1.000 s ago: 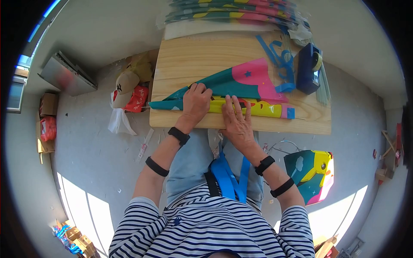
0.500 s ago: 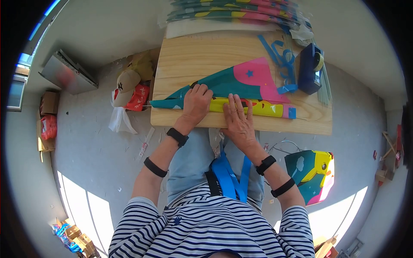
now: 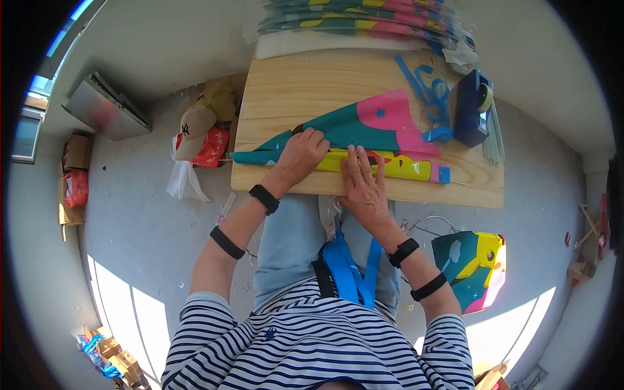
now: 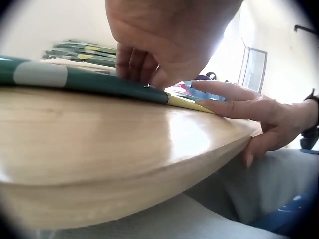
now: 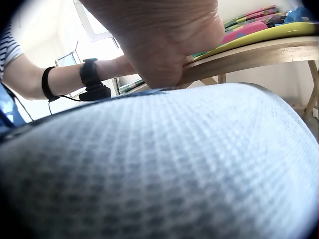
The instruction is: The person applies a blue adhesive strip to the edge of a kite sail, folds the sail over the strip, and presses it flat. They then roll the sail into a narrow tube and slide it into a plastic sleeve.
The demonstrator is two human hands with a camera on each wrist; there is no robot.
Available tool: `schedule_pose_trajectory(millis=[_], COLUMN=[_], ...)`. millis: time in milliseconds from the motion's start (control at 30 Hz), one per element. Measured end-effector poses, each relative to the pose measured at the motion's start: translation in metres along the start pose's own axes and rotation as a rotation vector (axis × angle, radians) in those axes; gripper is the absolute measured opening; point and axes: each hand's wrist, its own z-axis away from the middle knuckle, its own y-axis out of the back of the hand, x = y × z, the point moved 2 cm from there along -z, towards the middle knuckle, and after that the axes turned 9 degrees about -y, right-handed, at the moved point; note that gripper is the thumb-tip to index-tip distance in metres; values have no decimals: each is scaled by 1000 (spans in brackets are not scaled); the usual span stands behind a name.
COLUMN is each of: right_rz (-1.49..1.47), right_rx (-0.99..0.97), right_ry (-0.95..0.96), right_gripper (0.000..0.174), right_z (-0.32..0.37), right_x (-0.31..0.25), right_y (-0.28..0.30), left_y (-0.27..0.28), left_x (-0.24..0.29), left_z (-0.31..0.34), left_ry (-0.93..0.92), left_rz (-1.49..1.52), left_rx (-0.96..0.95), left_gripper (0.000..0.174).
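A table [image 3: 292, 84] of pale, grained wood reaches from the top centre of the frame down to its middle; a bright reflection marks its top in the left wrist view, and the right wrist view shows wooden legs beneath. Across its near part lies a printed sheet [image 3: 380, 127] in green, pink and yellow, its near edge folded into a long narrow strip. At upper right, curled blue ribbon [image 3: 439, 134] lies just beside a navy tape dispenser [image 3: 468, 114]. Thin rods [image 3: 493, 140] run along the right edge. At the top centre, a white layer [image 3: 338, 44] lies below stacked, clear-wrapped printed pieces [image 3: 364, 16].
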Motion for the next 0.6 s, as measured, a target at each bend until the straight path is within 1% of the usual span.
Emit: schedule_pose_trajectory(millis=[167,300,367,400,467,600], right_rz=[4,-9,-18,-26,-32,-46], right_rx=[-6,-10,-10,-9,-4,-1], right_ry=[1,2,4,7,8,-8], right_gripper=[100,100,100,100,100,101], right_z=[0,0,0,0,0,0], right_x=[0,0,1,1,1,1], right_y=[1,2,1,0,0,-1], left_y=[-2,2,10,10,11,14], left_x=[-1,-1,-3,-3,-8,-14], left_z=[-3,-3,-5,-5,-6,-10], left_ry=[-49,-25,27,28,117,115], left_rz=[-77,-45,93,92,244,265], left_rx=[-41,-54,-17,-19,17,-12], left_gripper=[8,12,18,18,24,25])
